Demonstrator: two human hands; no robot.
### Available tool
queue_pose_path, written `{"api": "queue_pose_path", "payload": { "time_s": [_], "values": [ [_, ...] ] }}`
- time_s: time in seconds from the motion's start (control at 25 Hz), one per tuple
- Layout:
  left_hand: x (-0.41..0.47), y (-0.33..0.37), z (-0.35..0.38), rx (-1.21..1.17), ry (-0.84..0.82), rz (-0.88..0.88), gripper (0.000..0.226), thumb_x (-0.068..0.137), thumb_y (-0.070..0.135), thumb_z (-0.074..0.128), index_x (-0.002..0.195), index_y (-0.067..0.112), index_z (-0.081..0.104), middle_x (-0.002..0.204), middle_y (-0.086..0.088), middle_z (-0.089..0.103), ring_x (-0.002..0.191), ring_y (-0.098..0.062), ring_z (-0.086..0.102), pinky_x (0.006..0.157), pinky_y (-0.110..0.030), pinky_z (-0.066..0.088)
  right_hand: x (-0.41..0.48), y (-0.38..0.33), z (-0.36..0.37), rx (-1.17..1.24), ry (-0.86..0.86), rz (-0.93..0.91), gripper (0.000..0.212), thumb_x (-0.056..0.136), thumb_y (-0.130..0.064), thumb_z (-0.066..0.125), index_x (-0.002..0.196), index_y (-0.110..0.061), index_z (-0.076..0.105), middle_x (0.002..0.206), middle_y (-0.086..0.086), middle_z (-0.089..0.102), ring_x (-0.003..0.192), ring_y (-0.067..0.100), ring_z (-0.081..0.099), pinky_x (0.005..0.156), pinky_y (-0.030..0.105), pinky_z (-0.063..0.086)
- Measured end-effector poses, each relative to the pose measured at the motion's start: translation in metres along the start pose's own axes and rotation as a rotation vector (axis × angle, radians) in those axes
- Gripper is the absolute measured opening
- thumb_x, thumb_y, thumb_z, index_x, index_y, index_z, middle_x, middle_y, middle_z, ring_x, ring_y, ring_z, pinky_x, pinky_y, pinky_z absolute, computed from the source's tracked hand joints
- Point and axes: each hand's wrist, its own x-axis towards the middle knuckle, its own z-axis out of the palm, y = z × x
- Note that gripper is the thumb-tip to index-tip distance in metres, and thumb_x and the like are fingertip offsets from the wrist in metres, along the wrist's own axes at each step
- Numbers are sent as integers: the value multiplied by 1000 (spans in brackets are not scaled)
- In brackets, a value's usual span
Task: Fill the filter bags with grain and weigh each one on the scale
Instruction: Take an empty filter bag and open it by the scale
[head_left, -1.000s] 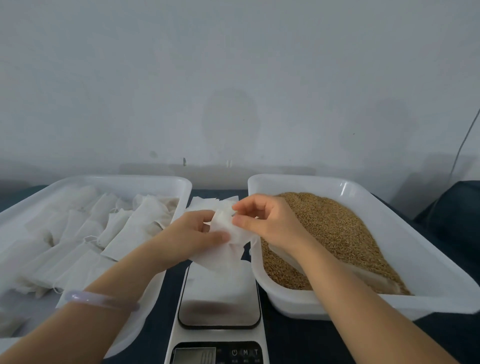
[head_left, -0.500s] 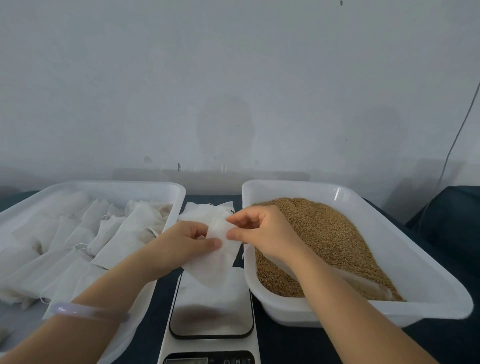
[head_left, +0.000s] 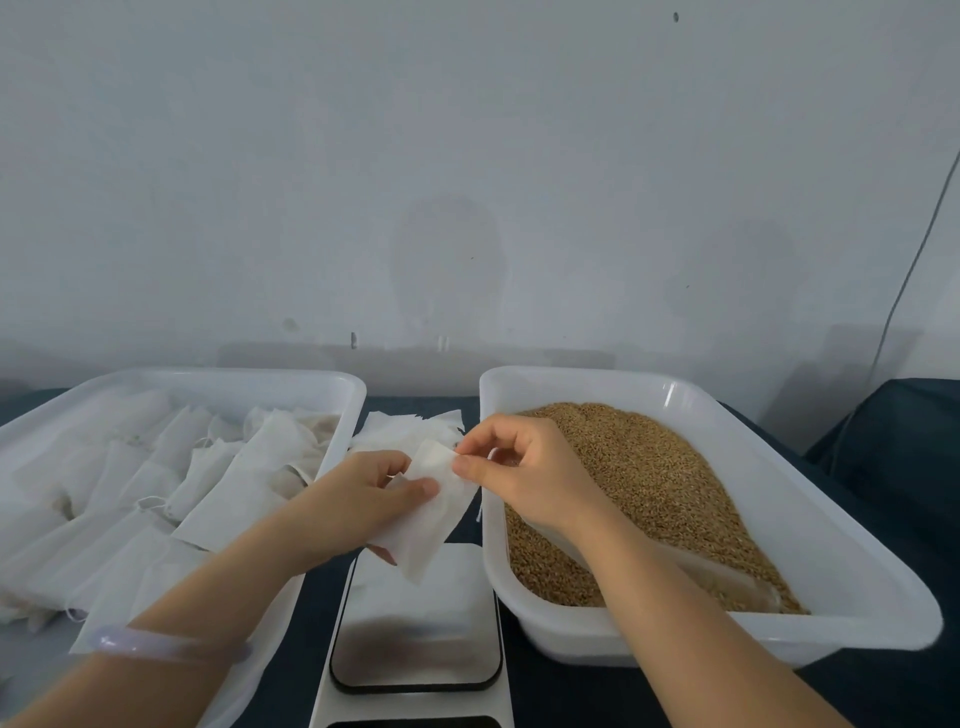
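Can't read the scale (head_left: 415, 639) display, cut off by bottom edge. Can't make out the pale item (head_left: 727, 574) half-buried in grain (head_left: 649, 467), partly behind right forearm (head_left: 675, 623). Also losing left tray (head_left: 218, 378) past left edge.

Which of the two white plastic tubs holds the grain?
The right tub, heaped with brown grain; the left tub holds white filter bags.

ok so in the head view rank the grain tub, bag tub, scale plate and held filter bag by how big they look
1. grain tub and bag tub: look alike, and the bag tub is cut off by the frame, so unranked
2. scale plate
3. held filter bag
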Motion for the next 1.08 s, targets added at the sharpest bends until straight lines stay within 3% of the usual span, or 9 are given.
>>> {"api": "queue_pose_path", "payload": {
  "time_s": [0.2,0.28,0.36,0.44,0.72,0.8,0.92,1.0,1.08],
  "values": [
    [0,-2,-1,17,15,21,20,90,18,62,94,-2,57,65,3,59,56,-8,58,52,-25,49,0,1,1,19,-70,58,2,81,-28,69,81,-27,68,75,-3,70,73,14,63,78,39,51],
    [0,-2,0,17,6,26,16,89,17,64,85,4,55,53,12,57,50,-3,56,48,-21,47,-1,1,0,-33,-127,51,9,83,-28,69,83,-19,70,71,-1,67,67,11,58,70,34,50],
    [0,-1,0,7,0,30,16,88,17,64,82,7,54,51,14,56,50,-3,55,49,-22,47,-1,-1,1,-36,-148,23,15,88,-24,64,74,-17,67,61,-11,55,58,2,47,59,17,40],
    [0,0,0,0,17,34,18,88,19,65,81,7,54,53,12,56,52,-6,56,51,-26,50,0,-2,1,-6,-129,15,20,91,-22,60,74,-13,62,61,-12,49,57,1,43,56,12,36],
    [1,-4,-1,83,-9,42,25,86,27,67,83,4,58,59,7,55,56,-11,56,50,-25,50,-3,-6,1,7,-131,-9,22,94,-21,55,78,-9,63,63,-7,49,61,7,44,59,23,37],
    [3,-5,-1,86,0,47,22,85,24,68,79,7,57,55,10,55,53,-8,55,48,-24,48,-4,-8,0,5,-134,-24,25,94,-20,56,76,-5,62,63,-1,47,62,10,42,60,26,35],
    [4,-6,-2,63,-16,46,23,85,24,69,88,4,59,60,10,59,56,-6,58,50,-23,47,-4,-9,-1,35,-136,-25,20,94,-16,56,90,0,67,72,15,56,71,14,48,68,30,39],
    [2,-6,-3,26,-66,43,32,81,26,74,95,2,60,63,10,61,60,-6,59,54,-22,46,-4,-10,-2,29,-133,-15,17,93,-13,56,94,-1,69,77,14,61,75,15,50,72,33,43],
    [2,-6,-7,-43,-99,30,60,64,37,85,103,0,59,74,0,66,71,-14,60,66,-30,45,-5,-11,-2,9,-155,0,19,93,-13,56,94,1,68,79,20,64,76,16,51,74,39,45]
  ]
}}
